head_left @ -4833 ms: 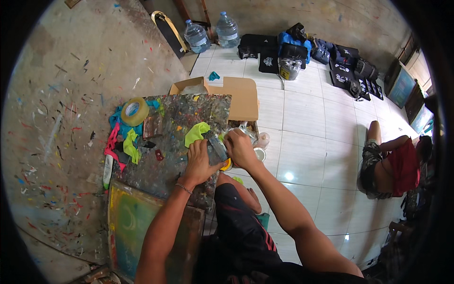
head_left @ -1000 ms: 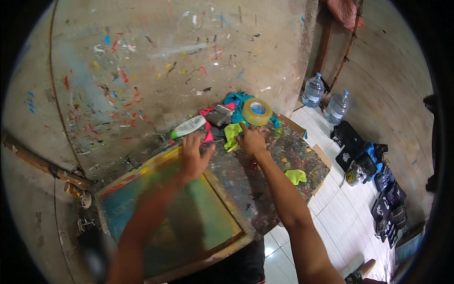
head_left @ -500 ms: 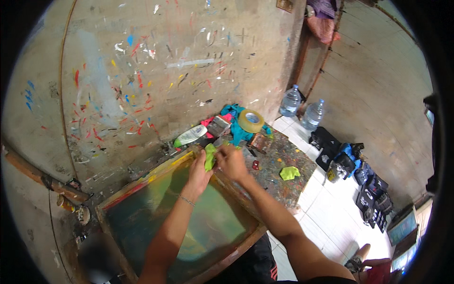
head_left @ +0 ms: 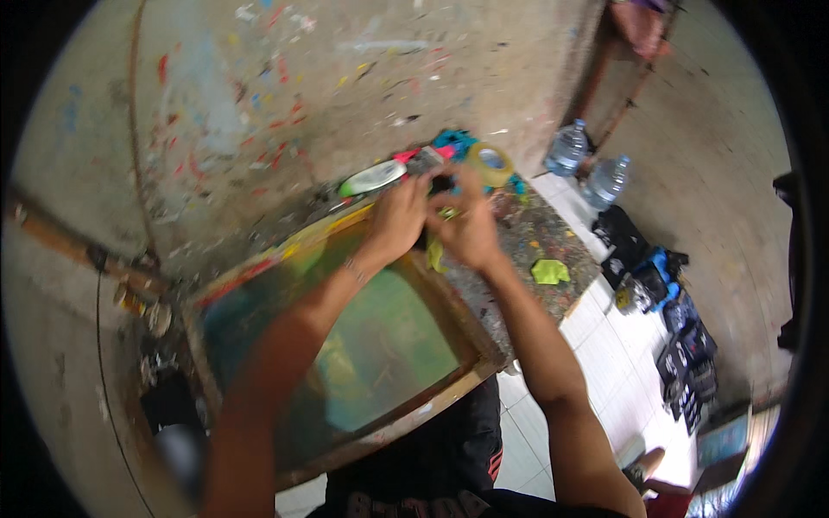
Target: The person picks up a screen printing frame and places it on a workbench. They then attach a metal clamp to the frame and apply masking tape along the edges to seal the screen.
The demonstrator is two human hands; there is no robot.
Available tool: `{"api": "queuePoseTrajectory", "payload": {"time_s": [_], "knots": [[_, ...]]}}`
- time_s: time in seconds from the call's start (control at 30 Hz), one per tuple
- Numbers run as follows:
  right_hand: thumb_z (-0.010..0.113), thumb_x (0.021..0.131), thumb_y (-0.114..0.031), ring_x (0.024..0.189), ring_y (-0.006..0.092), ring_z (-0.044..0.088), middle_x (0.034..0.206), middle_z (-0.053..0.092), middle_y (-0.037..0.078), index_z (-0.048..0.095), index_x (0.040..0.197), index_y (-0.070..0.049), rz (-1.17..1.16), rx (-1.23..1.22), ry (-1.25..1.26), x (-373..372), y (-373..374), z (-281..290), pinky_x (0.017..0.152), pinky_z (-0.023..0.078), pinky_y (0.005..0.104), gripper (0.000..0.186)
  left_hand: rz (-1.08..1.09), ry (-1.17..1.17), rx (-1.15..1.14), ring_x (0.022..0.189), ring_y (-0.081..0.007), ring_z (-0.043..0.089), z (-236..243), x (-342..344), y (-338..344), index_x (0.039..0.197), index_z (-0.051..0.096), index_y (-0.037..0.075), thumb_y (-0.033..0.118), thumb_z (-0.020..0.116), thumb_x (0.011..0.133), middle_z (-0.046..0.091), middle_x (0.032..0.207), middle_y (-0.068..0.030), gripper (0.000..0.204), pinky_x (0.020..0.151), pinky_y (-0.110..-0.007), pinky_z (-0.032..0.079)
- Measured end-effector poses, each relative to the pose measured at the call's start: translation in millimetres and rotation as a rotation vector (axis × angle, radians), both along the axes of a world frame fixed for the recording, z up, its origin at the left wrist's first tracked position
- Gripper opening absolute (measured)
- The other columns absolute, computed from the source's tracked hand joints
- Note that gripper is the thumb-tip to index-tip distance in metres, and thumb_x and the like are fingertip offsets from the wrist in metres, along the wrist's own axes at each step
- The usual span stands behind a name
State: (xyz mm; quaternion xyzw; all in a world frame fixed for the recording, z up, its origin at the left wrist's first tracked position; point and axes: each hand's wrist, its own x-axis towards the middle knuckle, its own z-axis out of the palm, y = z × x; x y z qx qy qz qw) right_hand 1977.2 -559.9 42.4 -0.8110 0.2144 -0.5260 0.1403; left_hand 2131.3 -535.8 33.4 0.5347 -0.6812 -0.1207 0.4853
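Observation:
My left hand (head_left: 397, 220) is above the far corner of a wooden screen-printing frame (head_left: 436, 404), its fingers drawn together by a small dark thing (head_left: 442, 182) that blur keeps me from naming. Beside it, my right hand (head_left: 469, 226) is bent, with thumb and fingers closing around a lime-green cloth scrap (head_left: 436, 254). Part of this scrap hangs below the thumb along the frame's right rim. The fingertips are smeared by motion. Greenish mesh (head_left: 384, 332), stained with ink, fills the frame.
Behind my hands lie a white-and-green bottle (head_left: 374, 179), a tape roll (head_left: 499, 179) and a teal cloth (head_left: 453, 140). Another lime-green scrap (head_left: 550, 272) rests on the stained tabletop (head_left: 540, 229). Two water bottles (head_left: 567, 148) and dark garments (head_left: 686, 354) are on the tiled floor.
Both hands have shifted away from me and right, past the frame's corner. The lime-green scrap, earlier up between both hands, now hangs under my right hand. The view has tilted too.

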Motion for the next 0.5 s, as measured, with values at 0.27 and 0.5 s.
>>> {"api": "queuePoseTrajectory", "payload": {"time_s": [0.27, 0.5], "knots": [[0.072, 0.089, -0.01, 0.076, 0.0174, 0.068, 0.093, 0.074, 0.018, 0.067, 0.115, 0.003, -0.05, 0.237, -0.239, -3.5, 8.3, 57.2, 0.072, 0.054, 0.0315, 0.03, -0.046, 0.208, -0.021, 0.09, -0.0508, 0.063, 89.6, -27.9, -7.8, 0.084, 0.062, -0.01, 0.028, 0.042, 0.102, 0.063, 0.087, -0.0361, 0.047, 0.081, -0.056, 0.046], [0.067, 0.087, -0.009, 0.062, 0.0362, 0.064, 0.071, 0.063, 0.022, 0.066, 0.082, 0.001, -0.306, -0.086, -0.128, -20.2, 2.0, 41.0, 0.059, 0.048, 0.0435, 0.011, 0.019, 0.024, 0.032, 0.088, -0.0501, 0.063, 75.3, -41.1, -31.3, 0.086, 0.064, -0.007, 0.028, 0.046, 0.102, 0.064, 0.088, -0.0329, 0.043, 0.078, -0.054, 0.047]]}}
